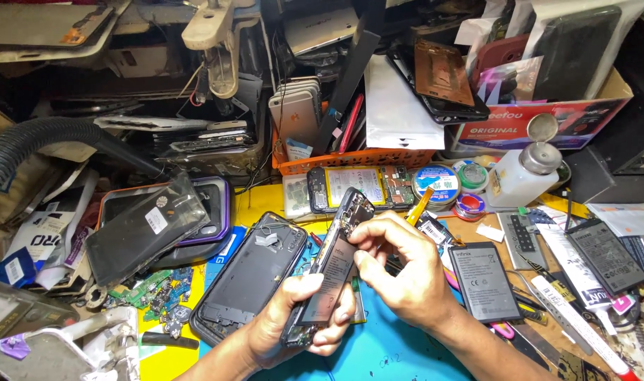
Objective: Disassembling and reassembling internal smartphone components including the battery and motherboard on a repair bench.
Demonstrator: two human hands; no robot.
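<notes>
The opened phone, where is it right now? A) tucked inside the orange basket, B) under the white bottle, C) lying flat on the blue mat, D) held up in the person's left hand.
D: the left hand grips the opened phone around its lower end, lifted above the blue mat, while the right hand touches its upper part.

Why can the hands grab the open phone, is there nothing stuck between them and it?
Nothing visible is in the way. The left hand already wraps around the lower part of the open phone, and the right hand has its fingertips right on the phone's upper half. The loose battery lies off to the side on the mat.
</notes>
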